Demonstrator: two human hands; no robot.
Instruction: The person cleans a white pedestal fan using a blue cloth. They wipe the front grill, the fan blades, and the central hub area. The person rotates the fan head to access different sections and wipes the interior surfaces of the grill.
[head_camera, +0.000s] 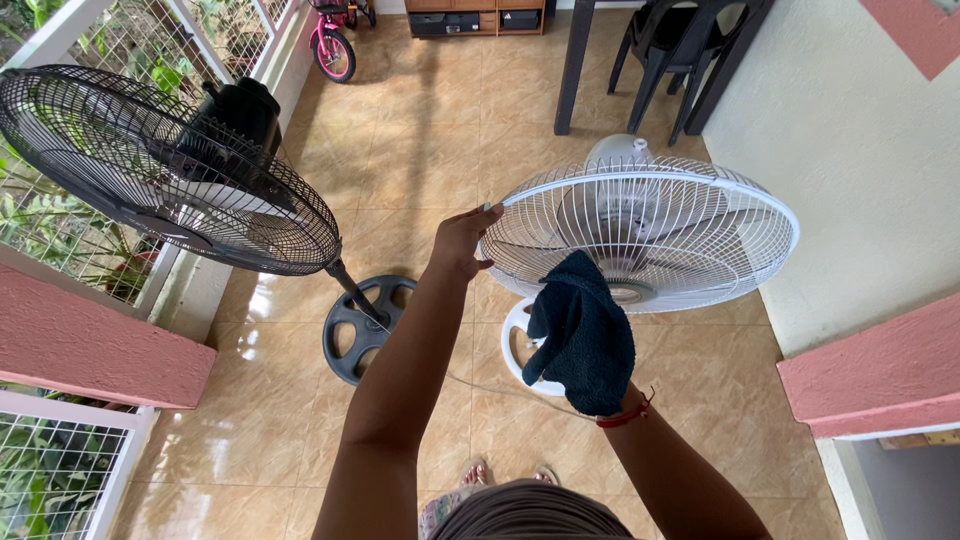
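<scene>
A white pedestal fan (690, 215) stands in front of me, its round wire cage tilted toward me. My left hand (462, 240) grips the left rim of that cage. A dark blue cloth (585, 335) covers my right hand (615, 395), which presses it against the lower front of the cage; only the wrist with a red band shows. The fan's white round base (520, 345) sits on the tiled floor below.
A black pedestal fan (170, 165) with its round base (365, 325) stands to the left by a white grille railing (60, 455). Farther back are a pink child's bike (333, 45), a dark table and chair (670, 50), and a cream wall (860, 170) on the right.
</scene>
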